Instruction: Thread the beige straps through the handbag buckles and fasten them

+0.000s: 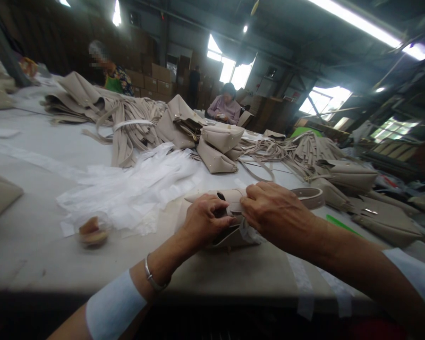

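Clamping a beige, boxy, leather-look bag [236, 240] in grip of right hand [271, 205]; touching with left hand [205, 218], cannot tell if closed. Laid near six o'clock on flat white worktop [127, 262], lengthwise nine-to-three, gaping upward. Backed toward twelve by bright paned windows [227, 71].

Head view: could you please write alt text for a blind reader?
A person's left hand and right hand handle a beige bag on a pale table. A heap of thin white sheets lies to the left, with more bags and straps beyond; co-workers are in the background.

Tube light [356, 22] and windows [227, 70] glare amid surrounding dimness.
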Motion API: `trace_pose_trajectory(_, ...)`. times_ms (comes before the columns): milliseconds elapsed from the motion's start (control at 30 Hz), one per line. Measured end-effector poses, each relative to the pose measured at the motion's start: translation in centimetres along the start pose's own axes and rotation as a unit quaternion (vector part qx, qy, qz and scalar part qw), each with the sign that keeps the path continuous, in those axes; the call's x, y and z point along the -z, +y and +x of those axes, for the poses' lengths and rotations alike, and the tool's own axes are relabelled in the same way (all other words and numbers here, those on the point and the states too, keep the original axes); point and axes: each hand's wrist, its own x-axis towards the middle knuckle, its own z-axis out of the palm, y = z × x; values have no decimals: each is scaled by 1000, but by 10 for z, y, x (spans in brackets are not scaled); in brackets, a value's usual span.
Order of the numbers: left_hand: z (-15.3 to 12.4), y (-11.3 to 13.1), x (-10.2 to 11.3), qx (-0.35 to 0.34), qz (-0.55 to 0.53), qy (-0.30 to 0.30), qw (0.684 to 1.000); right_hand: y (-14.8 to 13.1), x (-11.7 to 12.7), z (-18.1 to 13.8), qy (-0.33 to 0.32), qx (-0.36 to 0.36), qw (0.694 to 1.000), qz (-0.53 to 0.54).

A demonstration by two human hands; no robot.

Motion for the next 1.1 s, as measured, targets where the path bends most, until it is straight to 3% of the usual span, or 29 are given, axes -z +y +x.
trace_pose_trajectory(400, -2, 1, -5, -8, 31, -7, 999, -12, 7, 2, -26, -38, 999, -26)
trace_pose_trajectory(700, -1, -1, -4, -6, 22, -27, 999, 19, -1, 13, -97, 80, 989, 72)
trace_pose_trajectory(933, -1, -3, -3, -49, 23, -44, 998, 23, -6, 10, -57, 126, 985, 100)
trace_pose_trajectory(1100, -3, -1, -1, -52, 25, -56, 997, 22, 1, 13, -76, 132, 980, 127)
